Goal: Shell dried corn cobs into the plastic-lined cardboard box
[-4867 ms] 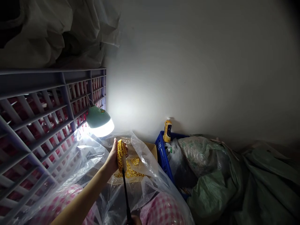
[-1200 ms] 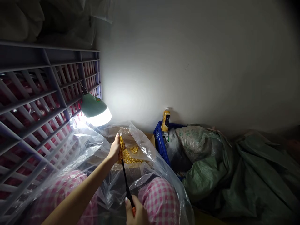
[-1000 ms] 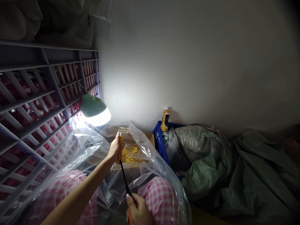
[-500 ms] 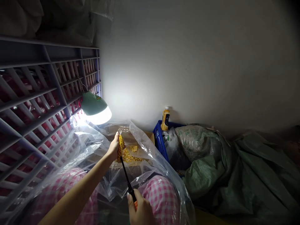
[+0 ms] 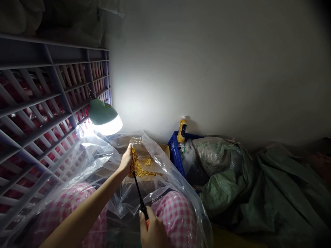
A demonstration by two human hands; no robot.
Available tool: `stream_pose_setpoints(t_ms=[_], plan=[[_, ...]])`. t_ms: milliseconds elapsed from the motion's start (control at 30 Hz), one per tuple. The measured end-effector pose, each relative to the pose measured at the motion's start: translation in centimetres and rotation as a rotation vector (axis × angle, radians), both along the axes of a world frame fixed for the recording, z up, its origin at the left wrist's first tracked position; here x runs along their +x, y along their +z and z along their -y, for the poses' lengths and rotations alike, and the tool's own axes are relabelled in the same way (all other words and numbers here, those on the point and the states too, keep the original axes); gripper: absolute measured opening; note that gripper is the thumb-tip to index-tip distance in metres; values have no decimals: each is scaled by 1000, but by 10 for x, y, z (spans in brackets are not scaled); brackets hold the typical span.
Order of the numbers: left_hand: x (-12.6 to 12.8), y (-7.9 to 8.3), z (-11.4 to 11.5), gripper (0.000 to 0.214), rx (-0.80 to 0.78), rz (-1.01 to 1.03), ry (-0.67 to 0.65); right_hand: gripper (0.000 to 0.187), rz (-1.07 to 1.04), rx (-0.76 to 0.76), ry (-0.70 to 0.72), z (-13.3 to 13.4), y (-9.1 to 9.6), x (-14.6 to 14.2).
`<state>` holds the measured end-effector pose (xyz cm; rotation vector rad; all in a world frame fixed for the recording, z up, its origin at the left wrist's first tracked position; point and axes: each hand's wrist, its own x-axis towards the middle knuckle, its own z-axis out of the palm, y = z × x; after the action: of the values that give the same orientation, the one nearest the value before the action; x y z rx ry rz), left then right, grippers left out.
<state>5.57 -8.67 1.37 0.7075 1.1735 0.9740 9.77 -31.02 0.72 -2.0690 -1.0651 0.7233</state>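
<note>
An ear of corn (image 5: 133,159) stands nearly upright in my left hand (image 5: 126,160), whose fingers are closed round it from the left. My right hand (image 5: 153,230) grips the black and orange handle of a screwdriver (image 5: 138,191). Its long dark shaft points up and away, with the tip at the lower end of the ear. Below and beyond the ear, loose corn kernels (image 5: 146,171) lie in a clear plastic sheet (image 5: 165,163) spread over a cardboard box and my knees.
A lit green lamp (image 5: 105,117) hangs on a purple plastic crate (image 5: 58,90) at the left. To the right, a yellow bottle (image 5: 182,130) stands at a blue basket (image 5: 176,156). Beyond it are stuffed sacks (image 5: 219,156) and a green tarp (image 5: 281,193). A pale wall is behind.
The view has shifted slightly. Both hands keep their grip on the corn and the screwdriver, and the ear looks turned a little.
</note>
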Motion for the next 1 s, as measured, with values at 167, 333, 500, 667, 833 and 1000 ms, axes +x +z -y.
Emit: stream_pose_setpoints(t_ms=[167, 333, 500, 667, 833, 1000], plan=[[-1, 0, 0, 45, 11, -22, -7, 31, -157, -76, 78, -4, 8, 6], [1, -1, -2, 44, -41, 20, 0, 43, -906, -179, 49, -8, 23, 13], [-1, 1, -3, 46, -54, 31, 4, 42, -1100, -250, 34, -7, 29, 12], [-4, 3, -4, 48, -40, -18, -10, 26, -79, -4, -6, -6, 15, 1], [-1, 0, -7, 41, -50, 47, -16, 36, -689, -140, 52, -12, 23, 5], [-4, 8, -11, 35, -72, 124, -3, 44, -1391, -215, 7, -16, 38, 8]])
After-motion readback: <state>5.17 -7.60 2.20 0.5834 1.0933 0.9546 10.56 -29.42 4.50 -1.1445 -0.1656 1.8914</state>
